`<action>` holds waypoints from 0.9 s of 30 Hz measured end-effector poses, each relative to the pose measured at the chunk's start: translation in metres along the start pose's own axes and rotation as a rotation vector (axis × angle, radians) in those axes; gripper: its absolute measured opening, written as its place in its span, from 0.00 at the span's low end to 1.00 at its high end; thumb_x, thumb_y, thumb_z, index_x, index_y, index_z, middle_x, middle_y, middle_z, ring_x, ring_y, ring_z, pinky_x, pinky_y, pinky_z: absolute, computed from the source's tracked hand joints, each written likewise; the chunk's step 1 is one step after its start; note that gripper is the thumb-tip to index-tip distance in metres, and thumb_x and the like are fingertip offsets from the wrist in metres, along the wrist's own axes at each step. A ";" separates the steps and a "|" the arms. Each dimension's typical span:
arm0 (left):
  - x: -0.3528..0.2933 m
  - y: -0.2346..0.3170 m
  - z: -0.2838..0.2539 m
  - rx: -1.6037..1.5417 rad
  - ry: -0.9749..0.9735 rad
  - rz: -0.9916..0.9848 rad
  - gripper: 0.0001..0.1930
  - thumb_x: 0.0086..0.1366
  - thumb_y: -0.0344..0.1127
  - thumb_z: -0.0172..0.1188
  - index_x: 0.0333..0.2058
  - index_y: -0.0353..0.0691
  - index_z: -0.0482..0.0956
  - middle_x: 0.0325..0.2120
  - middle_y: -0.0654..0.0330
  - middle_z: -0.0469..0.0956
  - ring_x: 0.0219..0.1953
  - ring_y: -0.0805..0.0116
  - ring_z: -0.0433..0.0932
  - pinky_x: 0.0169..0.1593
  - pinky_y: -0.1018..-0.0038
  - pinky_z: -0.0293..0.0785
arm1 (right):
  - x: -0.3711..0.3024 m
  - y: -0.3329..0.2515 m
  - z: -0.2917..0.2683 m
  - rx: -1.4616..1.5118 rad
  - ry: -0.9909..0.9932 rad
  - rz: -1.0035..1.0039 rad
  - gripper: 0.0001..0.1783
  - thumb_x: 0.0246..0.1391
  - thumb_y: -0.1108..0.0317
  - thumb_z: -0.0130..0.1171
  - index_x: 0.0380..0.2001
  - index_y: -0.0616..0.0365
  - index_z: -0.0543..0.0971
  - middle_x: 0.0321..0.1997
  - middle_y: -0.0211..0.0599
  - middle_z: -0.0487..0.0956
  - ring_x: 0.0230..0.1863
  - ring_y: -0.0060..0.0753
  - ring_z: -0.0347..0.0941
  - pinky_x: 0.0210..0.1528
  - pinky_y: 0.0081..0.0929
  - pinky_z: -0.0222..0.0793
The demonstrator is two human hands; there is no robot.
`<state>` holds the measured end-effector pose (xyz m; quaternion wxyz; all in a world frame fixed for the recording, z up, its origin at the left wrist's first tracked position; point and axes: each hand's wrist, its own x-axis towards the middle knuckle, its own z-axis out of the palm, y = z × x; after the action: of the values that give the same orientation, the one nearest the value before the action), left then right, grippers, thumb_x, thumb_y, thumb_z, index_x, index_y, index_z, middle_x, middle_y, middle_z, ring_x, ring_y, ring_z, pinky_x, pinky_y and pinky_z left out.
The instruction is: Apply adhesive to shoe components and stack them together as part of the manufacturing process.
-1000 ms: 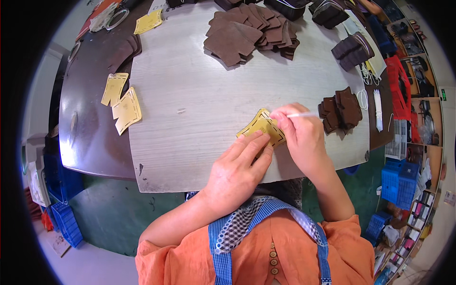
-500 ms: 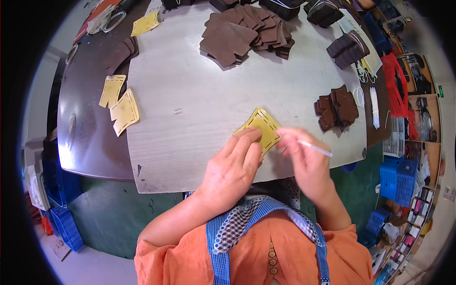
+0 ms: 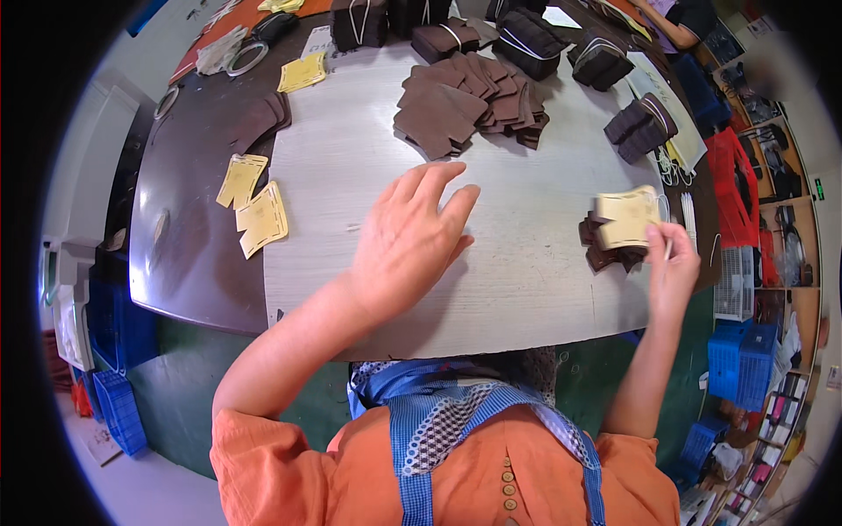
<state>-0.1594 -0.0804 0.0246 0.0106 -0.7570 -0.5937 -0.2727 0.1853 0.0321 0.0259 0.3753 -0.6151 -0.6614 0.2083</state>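
My right hand (image 3: 674, 267) grips a yellow notched template (image 3: 627, 217) with dashed slots along its edges. A thin whitish pen (image 3: 667, 249) is also held in those fingers. The template is over a small stack of dark brown cut pieces (image 3: 600, 254) at the right and partly hides it. Raised above the middle of the table, my left hand (image 3: 405, 235) is empty, its fingers apart. Just beyond its fingertips is a spread pile of brown leather-like pieces (image 3: 438, 114).
More yellow templates (image 3: 263, 219) lie at the left, by a few brown pieces (image 3: 263, 121). Tied dark bundles (image 3: 529, 46) line the far side of the pale board (image 3: 342, 289). A red crate (image 3: 732, 184) stands at the right. Another person's arm (image 3: 668, 26) shows at the far right.
The yellow template has left the middle of the board and moved right in my right hand. My left hand has come off it and reached forward. The view has shifted slightly.
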 end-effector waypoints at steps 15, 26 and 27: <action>-0.072 0.010 -0.011 -0.349 -0.292 -0.427 0.16 0.68 0.43 0.64 0.45 0.37 0.75 0.32 0.44 0.82 0.38 0.37 0.82 0.41 0.49 0.76 | -0.068 -0.102 0.091 0.529 -0.729 -0.108 0.38 0.76 0.36 0.39 0.61 0.62 0.75 0.34 0.31 0.79 0.34 0.22 0.70 0.47 0.23 0.69; -0.063 0.032 -0.005 -0.286 0.164 -0.165 0.16 0.62 0.34 0.69 0.49 0.41 0.82 0.37 0.55 0.80 0.39 0.52 0.80 0.42 0.61 0.77 | -0.079 -0.103 0.090 0.946 -1.030 0.258 0.52 0.68 0.21 0.27 0.62 0.62 0.71 0.34 0.31 0.77 0.34 0.22 0.72 0.47 0.28 0.74; -0.064 0.034 -0.004 -0.282 0.164 -0.163 0.16 0.62 0.34 0.69 0.49 0.41 0.82 0.37 0.55 0.80 0.39 0.52 0.80 0.42 0.61 0.77 | -0.081 -0.103 0.090 0.944 -1.046 0.249 0.53 0.68 0.21 0.25 0.61 0.62 0.71 0.33 0.31 0.77 0.34 0.22 0.72 0.47 0.28 0.74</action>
<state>-0.1401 -0.1488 0.0113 -0.0694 -0.6756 -0.6060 -0.4142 0.0468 -0.0463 0.0253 0.2085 -0.2771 -0.5189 0.7814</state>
